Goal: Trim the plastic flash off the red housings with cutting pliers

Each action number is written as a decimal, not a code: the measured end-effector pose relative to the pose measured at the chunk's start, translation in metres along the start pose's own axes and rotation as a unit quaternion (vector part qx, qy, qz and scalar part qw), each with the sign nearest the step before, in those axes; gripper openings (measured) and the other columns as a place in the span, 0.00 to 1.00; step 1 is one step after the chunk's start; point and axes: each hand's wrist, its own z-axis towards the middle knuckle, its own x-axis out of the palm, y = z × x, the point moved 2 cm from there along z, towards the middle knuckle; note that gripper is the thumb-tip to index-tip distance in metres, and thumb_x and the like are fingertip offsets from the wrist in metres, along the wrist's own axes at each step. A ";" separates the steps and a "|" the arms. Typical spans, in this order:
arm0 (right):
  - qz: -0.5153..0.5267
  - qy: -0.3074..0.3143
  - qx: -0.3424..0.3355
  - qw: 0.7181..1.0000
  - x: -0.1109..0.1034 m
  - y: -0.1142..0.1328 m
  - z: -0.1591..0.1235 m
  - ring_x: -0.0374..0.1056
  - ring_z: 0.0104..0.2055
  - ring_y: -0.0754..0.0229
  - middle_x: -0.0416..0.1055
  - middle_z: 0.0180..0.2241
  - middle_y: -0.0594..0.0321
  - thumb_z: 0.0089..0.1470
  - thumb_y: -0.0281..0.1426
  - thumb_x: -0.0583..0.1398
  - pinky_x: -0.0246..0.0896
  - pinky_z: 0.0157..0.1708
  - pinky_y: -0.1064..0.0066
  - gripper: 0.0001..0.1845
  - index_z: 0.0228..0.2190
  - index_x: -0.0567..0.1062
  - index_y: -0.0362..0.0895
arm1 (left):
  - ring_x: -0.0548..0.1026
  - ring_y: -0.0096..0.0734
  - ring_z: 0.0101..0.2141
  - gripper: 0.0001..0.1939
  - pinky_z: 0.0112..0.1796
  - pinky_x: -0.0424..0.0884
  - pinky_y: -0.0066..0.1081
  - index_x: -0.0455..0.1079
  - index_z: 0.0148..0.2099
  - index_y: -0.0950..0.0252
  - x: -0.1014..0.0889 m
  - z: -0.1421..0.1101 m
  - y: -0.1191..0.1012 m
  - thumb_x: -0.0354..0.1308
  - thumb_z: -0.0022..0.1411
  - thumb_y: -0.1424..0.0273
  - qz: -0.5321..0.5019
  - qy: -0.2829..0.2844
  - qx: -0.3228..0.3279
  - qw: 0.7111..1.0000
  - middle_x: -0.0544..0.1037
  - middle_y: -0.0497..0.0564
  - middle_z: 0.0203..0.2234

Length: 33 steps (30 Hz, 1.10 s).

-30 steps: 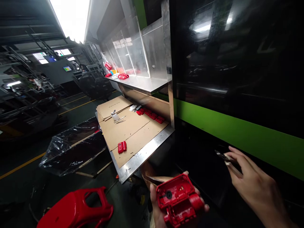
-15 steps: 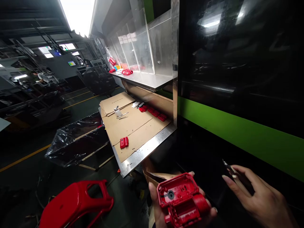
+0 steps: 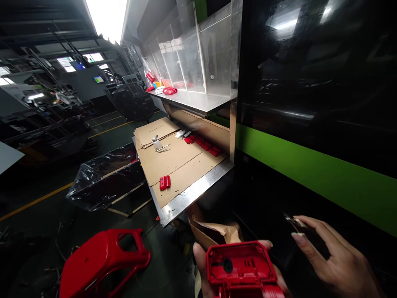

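Note:
My left hand (image 3: 202, 265) is wrapped round a red plastic housing (image 3: 243, 261) at the bottom of the view. Its open, hollow side faces me, with a round dark part inside, and its lower end runs out of the picture. To the right, my right hand (image 3: 336, 256) is closed on a small pair of nippers (image 3: 293, 220). Their metal tips point up and left, apart from the housing; the handles are mostly hidden by my fingers. Another red housing (image 3: 165, 182) lies on the cardboard-covered bench (image 3: 186, 199), near its front left corner.
Several red parts (image 3: 204, 145) line the back of the bench, near a clear bottle (image 3: 157, 142) and tweezers (image 3: 163, 149). A brown paper bag (image 3: 228, 231) opens below the bench. A red stool (image 3: 93, 260) stands lower left. A black-and-green machine panel (image 3: 310, 165) fills the right.
The housing in my left hand has moved down and tipped, so its lower end is cut off. My right hand has shifted slightly, still gripping the nippers. The whole view has turned a little.

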 end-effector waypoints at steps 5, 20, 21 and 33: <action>-0.020 -0.003 -0.049 0.999 0.005 -0.021 0.003 0.73 0.43 0.52 0.74 0.47 0.70 0.56 0.59 0.56 0.77 0.40 0.59 0.25 0.48 0.72 0.59 | 0.79 0.51 0.36 0.62 0.42 0.71 0.40 0.70 0.58 0.78 0.002 -0.001 -0.003 0.46 0.44 0.25 0.101 0.029 -0.011 0.994 0.81 0.68 0.34; -0.091 0.037 -0.504 0.858 -0.053 0.070 0.016 0.64 0.53 0.55 0.73 0.51 0.66 0.61 0.39 0.63 0.56 0.57 0.60 0.24 0.56 0.70 0.45 | 0.69 0.67 0.55 0.52 0.56 0.62 0.57 0.65 0.63 0.65 -0.010 -0.005 0.004 0.55 0.49 0.32 0.100 -0.156 -0.070 0.980 0.75 0.67 0.52; -0.095 0.038 -0.524 0.846 -0.052 0.080 0.017 0.64 0.51 0.56 0.74 0.49 0.66 0.61 0.38 0.64 0.55 0.56 0.60 0.22 0.54 0.71 0.43 | 0.70 0.66 0.55 0.50 0.55 0.63 0.56 0.65 0.64 0.64 -0.008 -0.004 0.005 0.54 0.51 0.33 0.102 -0.175 -0.065 0.977 0.75 0.66 0.52; -0.095 0.043 -0.587 0.802 -0.036 0.132 0.018 0.65 0.41 0.58 0.76 0.39 0.64 0.66 0.31 0.55 0.56 0.51 0.60 0.13 0.44 0.76 0.37 | 0.72 0.47 0.52 0.28 0.53 0.69 0.54 0.67 0.58 0.64 -0.008 -0.006 0.000 0.54 0.66 0.49 0.085 -0.202 0.016 0.976 0.73 0.59 0.55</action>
